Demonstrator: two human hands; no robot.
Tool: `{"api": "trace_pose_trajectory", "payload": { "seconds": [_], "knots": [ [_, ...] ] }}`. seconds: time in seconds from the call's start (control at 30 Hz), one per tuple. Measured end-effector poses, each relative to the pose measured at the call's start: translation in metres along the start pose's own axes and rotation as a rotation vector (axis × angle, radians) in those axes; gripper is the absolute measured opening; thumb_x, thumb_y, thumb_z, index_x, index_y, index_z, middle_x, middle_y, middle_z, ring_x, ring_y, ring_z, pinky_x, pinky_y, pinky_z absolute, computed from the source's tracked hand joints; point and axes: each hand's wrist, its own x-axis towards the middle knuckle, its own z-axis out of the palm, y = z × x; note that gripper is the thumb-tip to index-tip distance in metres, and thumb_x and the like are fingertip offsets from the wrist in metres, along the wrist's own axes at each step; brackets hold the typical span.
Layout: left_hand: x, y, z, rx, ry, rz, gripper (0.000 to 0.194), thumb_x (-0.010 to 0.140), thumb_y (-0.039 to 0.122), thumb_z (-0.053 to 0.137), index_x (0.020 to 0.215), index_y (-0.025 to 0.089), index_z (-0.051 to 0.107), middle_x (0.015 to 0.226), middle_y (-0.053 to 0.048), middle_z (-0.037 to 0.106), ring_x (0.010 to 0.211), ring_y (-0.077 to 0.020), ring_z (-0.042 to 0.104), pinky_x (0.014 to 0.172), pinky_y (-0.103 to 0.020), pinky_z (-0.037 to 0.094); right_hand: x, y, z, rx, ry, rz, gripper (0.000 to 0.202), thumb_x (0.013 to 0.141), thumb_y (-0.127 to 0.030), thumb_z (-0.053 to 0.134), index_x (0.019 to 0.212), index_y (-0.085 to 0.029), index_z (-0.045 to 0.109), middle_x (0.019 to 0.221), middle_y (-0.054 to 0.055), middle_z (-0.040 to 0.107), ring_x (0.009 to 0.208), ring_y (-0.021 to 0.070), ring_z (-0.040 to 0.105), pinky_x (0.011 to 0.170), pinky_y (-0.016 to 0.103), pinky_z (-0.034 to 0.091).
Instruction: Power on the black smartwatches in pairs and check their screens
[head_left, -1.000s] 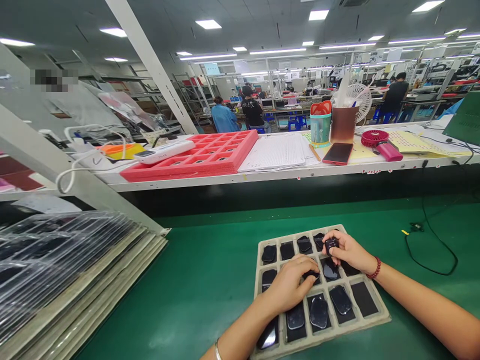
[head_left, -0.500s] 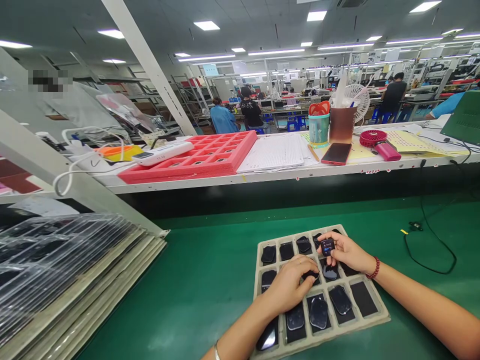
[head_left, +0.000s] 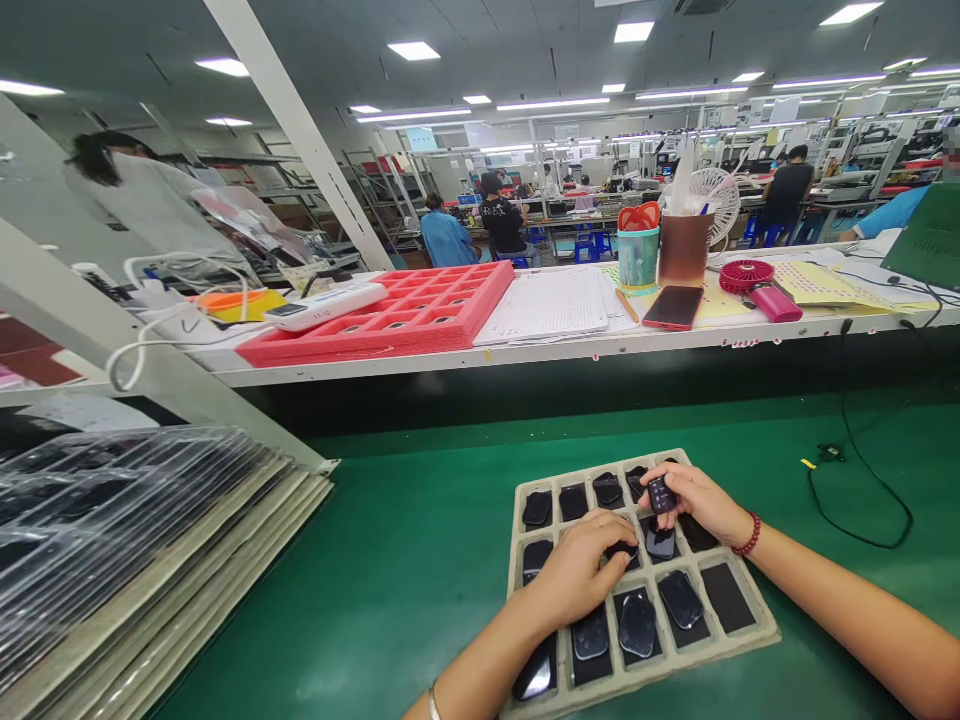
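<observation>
My right hand (head_left: 697, 500) holds a small dark device with a lit screen (head_left: 661, 495) between thumb and fingers, above the back right part of a beige compartment tray (head_left: 766, 632). My left hand (head_left: 581, 565) rests over the middle of the tray, its curled fingers at a dark device (head_left: 621, 550) in one compartment; the fingertips partly cover it, and I cannot tell how firmly it is gripped. Several dark, glossy rounded pieces lie on black pads in the other compartments. The front right compartment shows only its black pad (head_left: 727, 597).
A stack of clear and beige trays (head_left: 150, 560) stands at the left. Behind the green table (head_left: 390, 560), a shelf (head_left: 540, 354) bears a red foam tray (head_left: 480, 312), papers, a phone (head_left: 673, 307) and a small fan. A black cable (head_left: 892, 544) lies at the right. People sit farther back.
The device in my right hand has turned and shifted slightly to the right, and its screen now shows a different picture. At the far left, a person's dark hair has come into view.
</observation>
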Motion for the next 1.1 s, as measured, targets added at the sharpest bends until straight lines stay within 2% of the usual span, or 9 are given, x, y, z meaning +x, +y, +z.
{"api": "trace_pose_trajectory", "payload": {
  "seconds": [0.07, 0.17, 0.27, 0.43, 0.6, 1.1],
  "knots": [
    [0.0001, 0.0003, -0.0002, -0.001, -0.002, 0.002, 0.021, 0.079, 0.011, 0.049, 0.094, 0.019, 0.061, 0.101, -0.005, 0.063, 0.100, -0.0184, 0.052, 0.090, -0.032, 0.041, 0.0002, 0.0000, -0.0009, 0.034, 0.014, -0.009, 0.032, 0.086, -0.041, 0.048, 0.103, -0.014, 0.056, 0.086, 0.010, 0.067, 0.058, 0.0134, 0.064, 0.051, 0.024, 0.052],
    [-0.0001, 0.0006, -0.0004, -0.004, -0.003, -0.002, 0.021, 0.079, 0.011, 0.049, 0.094, 0.019, 0.061, 0.101, -0.005, 0.063, 0.100, -0.0185, 0.052, 0.090, -0.032, 0.041, 0.0007, 0.0003, -0.0005, -0.001, 0.025, -0.041, 0.036, 0.078, -0.027, 0.060, 0.112, -0.017, 0.052, 0.095, 0.008, 0.065, 0.064, 0.0122, 0.064, 0.055, 0.022, 0.052],
    [-0.0003, 0.0007, -0.0003, -0.004, -0.005, -0.005, 0.021, 0.079, 0.011, 0.049, 0.093, 0.019, 0.061, 0.101, -0.005, 0.063, 0.100, -0.0189, 0.052, 0.090, -0.033, 0.041, 0.0005, 0.0003, 0.0008, -0.054, 0.004, -0.061, 0.042, 0.073, -0.017, 0.061, 0.114, -0.018, 0.050, 0.097, 0.007, 0.064, 0.064, 0.0109, 0.062, 0.054, 0.021, 0.051],
    [0.0000, 0.0014, -0.0006, -0.007, -0.002, -0.003, 0.021, 0.079, 0.011, 0.049, 0.094, 0.019, 0.061, 0.101, -0.005, 0.063, 0.099, -0.0189, 0.052, 0.089, -0.033, 0.042, -0.0010, -0.0029, 0.0009, -0.068, -0.020, -0.047, 0.039, 0.076, -0.022, 0.058, 0.114, -0.017, 0.051, 0.101, 0.009, 0.064, 0.070, 0.0138, 0.064, 0.056, 0.023, 0.052],
    [-0.0001, 0.0016, -0.0007, -0.009, -0.004, 0.004, 0.021, 0.080, 0.014, 0.048, 0.094, 0.020, 0.062, 0.100, -0.006, 0.063, 0.098, -0.0203, 0.052, 0.088, -0.035, 0.042, -0.0008, -0.0032, 0.0000, -0.068, -0.001, -0.017, 0.033, 0.079, -0.028, 0.056, 0.109, -0.015, 0.054, 0.093, 0.009, 0.067, 0.062, 0.0129, 0.065, 0.050, 0.021, 0.050],
    [-0.0002, 0.0004, -0.0002, 0.000, -0.003, 0.006, 0.022, 0.080, 0.012, 0.049, 0.095, 0.020, 0.061, 0.102, -0.005, 0.063, 0.100, -0.0190, 0.052, 0.090, -0.033, 0.042, -0.0008, -0.0035, 0.0017, -0.095, -0.008, -0.013, 0.028, 0.078, -0.026, 0.055, 0.103, -0.015, 0.055, 0.089, 0.008, 0.068, 0.059, 0.0126, 0.065, 0.050, 0.022, 0.050]
  ]
}}
